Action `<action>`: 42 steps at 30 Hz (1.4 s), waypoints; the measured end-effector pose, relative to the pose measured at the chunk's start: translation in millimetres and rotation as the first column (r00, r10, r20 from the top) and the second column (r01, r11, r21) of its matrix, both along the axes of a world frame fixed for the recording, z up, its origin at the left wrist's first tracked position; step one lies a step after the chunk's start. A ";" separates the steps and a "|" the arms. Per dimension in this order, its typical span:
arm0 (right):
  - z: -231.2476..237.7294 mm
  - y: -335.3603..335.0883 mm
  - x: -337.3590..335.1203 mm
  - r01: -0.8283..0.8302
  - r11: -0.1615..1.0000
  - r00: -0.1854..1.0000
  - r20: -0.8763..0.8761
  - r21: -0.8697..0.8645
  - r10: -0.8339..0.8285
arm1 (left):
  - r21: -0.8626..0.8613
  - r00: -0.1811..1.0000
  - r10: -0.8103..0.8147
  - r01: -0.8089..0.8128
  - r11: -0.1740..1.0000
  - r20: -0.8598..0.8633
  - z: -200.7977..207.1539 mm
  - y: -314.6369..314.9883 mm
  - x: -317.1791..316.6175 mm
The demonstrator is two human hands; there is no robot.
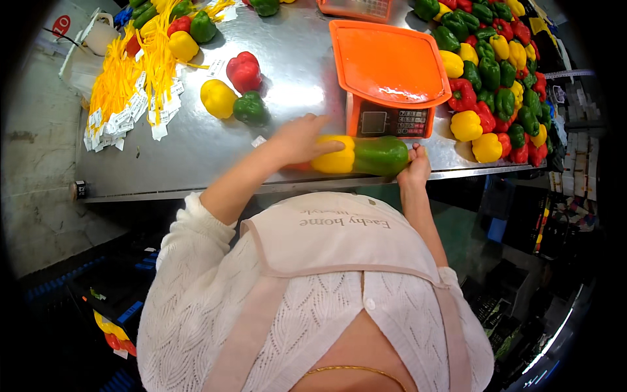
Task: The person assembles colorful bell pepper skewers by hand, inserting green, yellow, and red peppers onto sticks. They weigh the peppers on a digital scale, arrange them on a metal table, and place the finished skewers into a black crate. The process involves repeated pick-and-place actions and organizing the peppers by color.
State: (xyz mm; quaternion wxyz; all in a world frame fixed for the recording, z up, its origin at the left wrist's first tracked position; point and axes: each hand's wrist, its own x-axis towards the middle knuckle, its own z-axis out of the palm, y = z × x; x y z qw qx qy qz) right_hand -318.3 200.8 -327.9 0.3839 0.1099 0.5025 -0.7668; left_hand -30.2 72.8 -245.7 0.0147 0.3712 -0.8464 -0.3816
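Note:
A red, a yellow and a green bell pepper lie end to end in a row at the table's near edge, smeared by motion; whether a net wraps them cannot be told. Across the left part of this row is my left hand (297,140), its thumb on the yellow pepper (336,158) and its other fingers stretched out beyond it. The red pepper (299,167) shows only partly below that hand. At the right end, my right hand (415,167) is closed against the tip of the green pepper (382,155); what its fingers pinch is hidden.
Just behind the row stands an orange scale (392,65). Loose red (244,72), yellow (219,98) and green peppers (251,108) sit left of it. Yellow net strips with white tags (134,85) hang at the table's left. Mixed peppers (496,78) are heaped at the right.

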 end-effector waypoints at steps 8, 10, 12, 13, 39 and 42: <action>-20.3 8.0 -16.6 -0.100 0.991 0.962 0.244 -0.089 0.119 | -0.290 0.969 -0.065 0.136 0.947 0.240 23.1 50.6 -41.3; -31.1 3.3 -19.6 -0.137 0.981 0.948 0.269 -0.138 0.170 | -0.302 0.954 -0.041 0.134 0.944 0.297 26.3 57.2 -40.5; -18.6 6.4 -26.4 -0.129 0.971 0.920 0.342 -0.201 0.193 | -0.343 0.958 -0.021 0.123 0.931 0.286 31.3 65.7 -47.6; -17.7 5.4 -28.8 -0.138 0.974 0.927 0.322 -0.177 0.190 | -0.361 0.967 -0.006 0.101 0.927 0.255 34.1 70.9 -48.5; 255.1 -66.2 66.2 -0.910 0.407 0.136 -0.984 -0.079 0.112 | 0.038 0.451 0.179 -0.305 0.952 -0.875 140.7 43.2 -51.3; 260.7 -59.1 79.6 -0.900 0.391 0.323 -0.897 -0.193 0.301 | 0.079 0.322 0.228 -0.416 0.906 -0.919 133.0 42.4 -53.6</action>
